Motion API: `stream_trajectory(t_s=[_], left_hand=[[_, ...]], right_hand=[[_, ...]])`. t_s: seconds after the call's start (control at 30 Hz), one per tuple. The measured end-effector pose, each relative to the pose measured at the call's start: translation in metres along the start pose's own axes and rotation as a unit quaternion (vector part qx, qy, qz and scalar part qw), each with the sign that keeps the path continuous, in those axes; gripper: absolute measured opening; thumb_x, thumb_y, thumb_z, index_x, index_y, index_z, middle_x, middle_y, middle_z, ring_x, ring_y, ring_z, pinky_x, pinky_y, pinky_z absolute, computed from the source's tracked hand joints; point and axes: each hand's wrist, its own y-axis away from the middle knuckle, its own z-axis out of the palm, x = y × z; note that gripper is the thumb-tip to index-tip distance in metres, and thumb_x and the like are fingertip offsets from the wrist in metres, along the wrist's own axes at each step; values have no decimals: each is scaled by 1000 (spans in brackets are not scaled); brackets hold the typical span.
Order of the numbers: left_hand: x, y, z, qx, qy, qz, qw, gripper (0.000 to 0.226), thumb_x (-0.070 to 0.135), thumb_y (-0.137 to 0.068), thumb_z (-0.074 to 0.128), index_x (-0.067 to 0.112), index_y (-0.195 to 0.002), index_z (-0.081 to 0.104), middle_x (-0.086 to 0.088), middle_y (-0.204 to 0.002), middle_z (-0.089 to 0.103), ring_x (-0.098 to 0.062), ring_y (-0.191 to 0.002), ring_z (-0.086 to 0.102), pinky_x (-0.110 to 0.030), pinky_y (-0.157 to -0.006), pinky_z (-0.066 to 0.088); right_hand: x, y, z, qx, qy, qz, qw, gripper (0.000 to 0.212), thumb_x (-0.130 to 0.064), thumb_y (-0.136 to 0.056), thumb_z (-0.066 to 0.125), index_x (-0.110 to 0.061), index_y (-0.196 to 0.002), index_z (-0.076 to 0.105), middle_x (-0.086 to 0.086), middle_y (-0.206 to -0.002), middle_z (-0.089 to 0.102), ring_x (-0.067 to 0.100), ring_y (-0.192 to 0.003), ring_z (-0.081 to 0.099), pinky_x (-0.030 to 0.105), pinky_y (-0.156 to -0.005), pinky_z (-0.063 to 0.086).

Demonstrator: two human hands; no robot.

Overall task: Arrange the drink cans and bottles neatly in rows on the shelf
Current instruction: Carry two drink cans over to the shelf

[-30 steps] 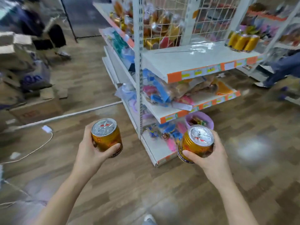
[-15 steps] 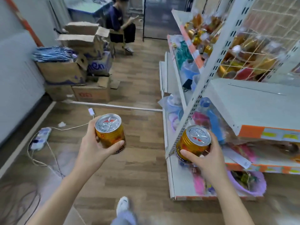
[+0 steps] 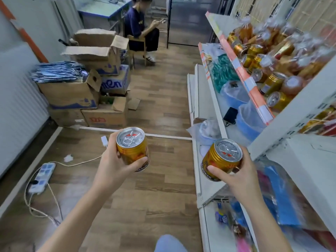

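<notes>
Two gold cans, both upright, lids up. Left hand (image 3: 111, 164) wraps first can (image 3: 131, 144); right hand (image 3: 241, 177) wraps second can (image 3: 222, 155), at three o'clock of the first. Shelf (image 3: 242, 70) with loose cans (image 3: 274, 83) lies at one o'clock, higher up. Right hand is nearer; left hand well apart.

Bare left forearm (image 3: 80, 210), bare right forearm (image 3: 261, 213), slim fingers (image 3: 217, 170), pale blue trouser knee (image 3: 170, 243) below.
</notes>
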Motion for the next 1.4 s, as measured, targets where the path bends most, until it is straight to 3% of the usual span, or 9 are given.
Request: stream_trajectory(t_s=[0.2, 0.47, 0.53, 0.67, 0.87, 0.97, 1.07, 1.2, 1.4], left_hand=[[-14, -99, 25, 12, 21, -7, 1000, 74, 34, -52, 78, 43, -113, 37, 47, -100, 51, 20, -98, 50, -8, -78, 45], [-28, -241, 63, 41, 15, 10, 999, 75, 10, -62, 82, 45, -110, 37, 46, -98, 53, 19, -95, 51, 0, -71, 41], [-30, -270, 66, 48, 14, 6, 999, 74, 14, -62, 85, 45, -109, 37, 46, -99, 52, 19, -95, 51, -1, -73, 42], [-38, -331, 65, 69, 7, 2, 998, 75, 55, -47, 75, 49, -112, 38, 39, -107, 54, 13, -101, 52, -19, -79, 46], [-68, -445, 73, 74, 22, 13, 997, 72, 34, -52, 80, 46, -110, 39, 42, -102, 54, 16, -96, 53, -19, -76, 44], [-83, -511, 73, 57, 31, 14, 998, 78, 46, -50, 88, 48, -112, 40, 38, -105, 55, 12, -99, 54, -19, -78, 48], [-90, -577, 74, 40, 34, 11, 999, 76, 47, -47, 80, 52, -111, 40, 35, -106, 56, 8, -101, 55, -21, -81, 49], [-99, -657, 79, 33, 31, 17, 999, 79, 54, -44, 76, 43, -115, 42, 38, -104, 56, 13, -96, 55, -16, -77, 49], [-112, -763, 103, 14, 35, 14, 999, 81, 56, -43, 74, 42, -117, 43, 35, -106, 58, 10, -95, 57, -22, -78, 49]], right_hand=[[13, -103, 22, 3, -19, -3, 1000, 74, -9, -57, 85, -24, -119, 47, -15, -108, 57, -14, -92, 55, 4, -70, 44], [29, -257, 33, 26, -36, -14, 999, 78, -9, -54, 90, -20, -119, 49, -11, -110, 57, -13, -92, 54, 2, -70, 42], [32, -292, 36, 29, -35, -9, 999, 74, -8, -56, 88, -21, -118, 50, -12, -109, 58, -13, -91, 54, 1, -70, 42], [37, -362, 44, 38, -6, -14, 999, 69, -4, -56, 86, -27, -110, 50, -18, -102, 58, -18, -86, 53, -1, -70, 39], [47, -467, 67, 48, 18, -19, 999, 68, -5, -55, 87, -38, -99, 48, -27, -91, 63, -16, -86, 55, 3, -72, 43], [44, -526, 83, 69, 6, -20, 997, 67, -3, -55, 86, -37, -98, 48, -24, -91, 61, -19, -85, 55, 2, -69, 43], [34, -580, 99, 84, -3, -27, 996, 67, -21, -50, 91, -36, -100, 48, -22, -97, 55, -20, -84, 53, 1, -65, 42], [36, -644, 114, 98, 14, -28, 995, 71, -6, -57, 86, -23, -115, 48, -16, -104, 55, -21, -86, 51, 0, -69, 42], [47, -739, 124, 107, 28, -31, 993, 74, -12, -53, 90, -24, -114, 49, -20, -104, 56, -18, -91, 52, 0, -71, 40]])
